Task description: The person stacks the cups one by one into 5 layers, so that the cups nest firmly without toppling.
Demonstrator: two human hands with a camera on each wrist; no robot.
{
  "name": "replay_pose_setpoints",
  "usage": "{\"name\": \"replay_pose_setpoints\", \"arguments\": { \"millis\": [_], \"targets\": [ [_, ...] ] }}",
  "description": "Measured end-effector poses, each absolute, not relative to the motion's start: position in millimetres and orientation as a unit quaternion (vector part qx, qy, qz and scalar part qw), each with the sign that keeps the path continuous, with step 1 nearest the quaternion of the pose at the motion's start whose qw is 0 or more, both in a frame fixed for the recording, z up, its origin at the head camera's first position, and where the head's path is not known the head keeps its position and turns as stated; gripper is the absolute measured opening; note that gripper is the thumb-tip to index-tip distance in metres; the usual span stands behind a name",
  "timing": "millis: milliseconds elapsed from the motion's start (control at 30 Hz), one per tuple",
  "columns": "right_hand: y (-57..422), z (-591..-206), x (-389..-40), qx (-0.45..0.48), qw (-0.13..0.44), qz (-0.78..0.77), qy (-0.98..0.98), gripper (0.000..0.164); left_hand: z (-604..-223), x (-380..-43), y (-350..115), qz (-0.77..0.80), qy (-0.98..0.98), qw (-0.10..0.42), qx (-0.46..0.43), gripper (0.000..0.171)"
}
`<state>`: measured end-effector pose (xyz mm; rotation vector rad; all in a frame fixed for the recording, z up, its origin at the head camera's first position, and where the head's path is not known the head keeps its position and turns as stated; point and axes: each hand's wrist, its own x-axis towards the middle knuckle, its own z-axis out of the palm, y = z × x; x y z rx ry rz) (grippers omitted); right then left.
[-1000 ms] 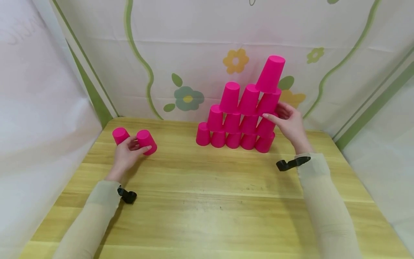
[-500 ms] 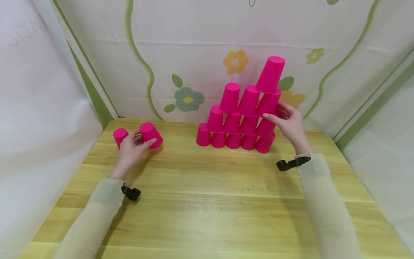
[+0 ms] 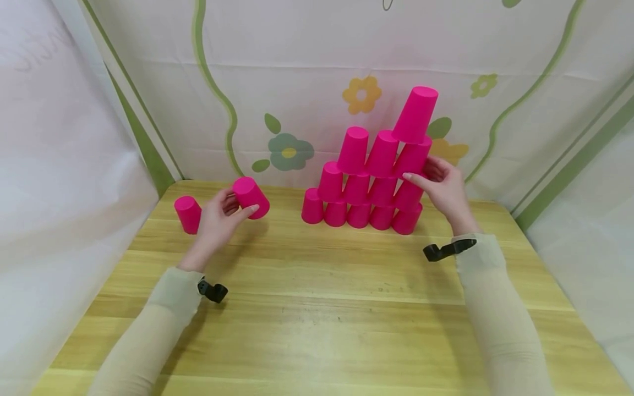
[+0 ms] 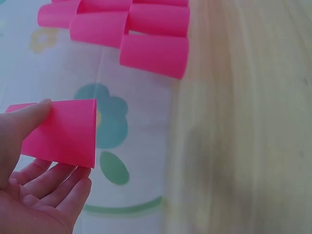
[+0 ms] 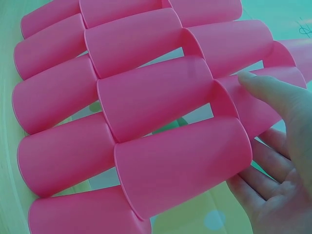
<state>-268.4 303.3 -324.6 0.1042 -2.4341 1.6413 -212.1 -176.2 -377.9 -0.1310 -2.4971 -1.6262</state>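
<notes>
My left hand grips a pink cup with its mouth down, thumb on the near side and fingers beneath it in the left wrist view. The cup is raised over the table's back left. At the right, my right hand rests against the side of a tower of upside-down pink cups. Its thumb lies across the front of a third-row cup, its loosely straight fingers behind. Several cups form the bottom row, with shorter rows above and a single cup at the top right.
Another pink cup stands upside down at the table's left, behind my left wrist. The wooden table ends at a white flowered curtain close behind the tower. Plain white cloth hangs along the left side.
My left hand has lifted its cup and carried it rightward and back, away from the other standing cup. The right hand and the tower have stayed put.
</notes>
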Motion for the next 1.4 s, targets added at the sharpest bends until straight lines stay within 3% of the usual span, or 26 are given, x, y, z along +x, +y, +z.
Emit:
{"name": "replay_pose_setpoints", "arguments": {
  "millis": [767, 1400],
  "targets": [
    [302, -327, -270, 0.045, 0.114, 0.558, -0.821, 0.068, -344, -228, -84, -0.596, -0.772, 0.133, -0.175, 0.058],
    [301, -328, -270, 0.044, 0.113, 0.562, -0.818, 0.067, -336, -228, -2, -0.617, -0.739, 0.112, -0.245, 0.059]
  ]
}}
